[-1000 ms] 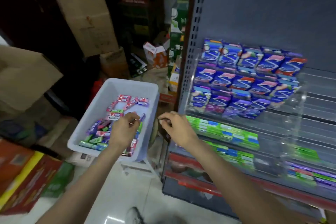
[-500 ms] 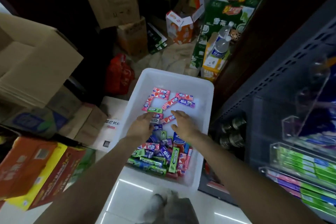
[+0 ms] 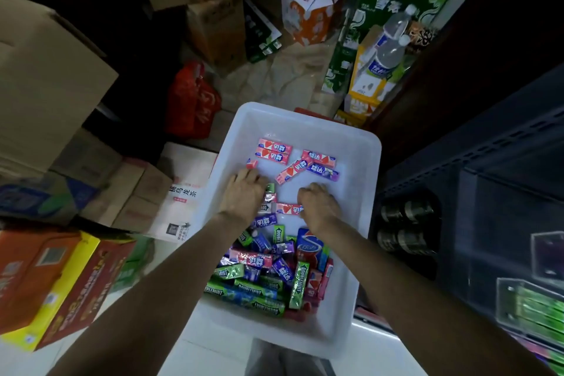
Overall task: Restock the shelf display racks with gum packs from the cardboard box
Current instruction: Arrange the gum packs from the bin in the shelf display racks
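A white plastic bin [image 3: 370, 192] stands on the floor with gum packs in it. Several green, purple and pink packs [image 3: 262, 281] are heaped at its near end, and a few pink packs [image 3: 274, 151] lie flat at the far end. My left hand [image 3: 244, 192] is in the bin, fingers curled down over a green pack [image 3: 270, 188]. My right hand [image 3: 319, 203] is beside it, fingers curled, gripping one end of a pink pack [image 3: 287, 209]. A clear display rack [image 3: 531, 308] with green packs sits at the lower right.
The dark shelf unit [image 3: 488, 156] rises on the right, with cans [image 3: 406, 226] on its bottom level. Cardboard boxes [image 3: 45, 85] and coloured cartons [image 3: 61, 278] crowd the left. A red bag [image 3: 192, 101], drink cartons and a bottle [image 3: 387, 49] lie beyond the bin.
My view swung down from the shelf racks to the bin. My right hand came off the shelf into the bin, and both hands have curled onto packs.
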A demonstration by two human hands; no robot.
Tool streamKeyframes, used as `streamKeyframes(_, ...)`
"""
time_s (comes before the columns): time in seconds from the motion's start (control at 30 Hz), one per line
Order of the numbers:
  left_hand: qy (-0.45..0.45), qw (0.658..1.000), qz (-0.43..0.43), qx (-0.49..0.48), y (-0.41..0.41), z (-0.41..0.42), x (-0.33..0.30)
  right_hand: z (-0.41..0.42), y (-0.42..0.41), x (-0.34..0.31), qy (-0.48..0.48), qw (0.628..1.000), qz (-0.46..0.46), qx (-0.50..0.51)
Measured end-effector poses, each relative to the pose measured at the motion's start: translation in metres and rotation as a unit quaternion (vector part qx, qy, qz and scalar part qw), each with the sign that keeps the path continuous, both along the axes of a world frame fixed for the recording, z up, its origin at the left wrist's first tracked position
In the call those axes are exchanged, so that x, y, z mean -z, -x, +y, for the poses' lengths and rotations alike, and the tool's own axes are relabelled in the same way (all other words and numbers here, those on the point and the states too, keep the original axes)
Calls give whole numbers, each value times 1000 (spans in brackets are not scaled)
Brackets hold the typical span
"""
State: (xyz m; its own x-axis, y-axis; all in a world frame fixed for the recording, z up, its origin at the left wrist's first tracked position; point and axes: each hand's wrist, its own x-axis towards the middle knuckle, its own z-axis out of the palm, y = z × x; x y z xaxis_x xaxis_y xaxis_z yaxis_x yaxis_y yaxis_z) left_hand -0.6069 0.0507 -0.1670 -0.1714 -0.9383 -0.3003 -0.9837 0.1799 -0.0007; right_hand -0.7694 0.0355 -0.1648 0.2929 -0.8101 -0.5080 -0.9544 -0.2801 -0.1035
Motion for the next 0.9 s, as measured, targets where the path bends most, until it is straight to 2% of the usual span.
streamKeyframes(0.27,-66,998,-10,0,1,-15,-4,1,0,-8,-3,999,-36,38)
streamKeyframes(0.47,-26,999,20,-10,3,-7,-12,-1,4,-18,-11,982,-124,143)
streamKeyframes(0.6,20,990,97,-105,4,6,-23,4,8,-30,-26,962,-195,190)
streamKeyframes(0.67,49,967,195,-156,9,15,-35,10,9,-43,-37,939,-263,219)
streamKeyframes(0.77,40,879,407,-246,18,30,-64,21,13,-68,-39,900,-355,251)
streamKeyframes(0.9,54,804,539,-246,31,57,-102,50,26,-108,-24,849,-453,270)
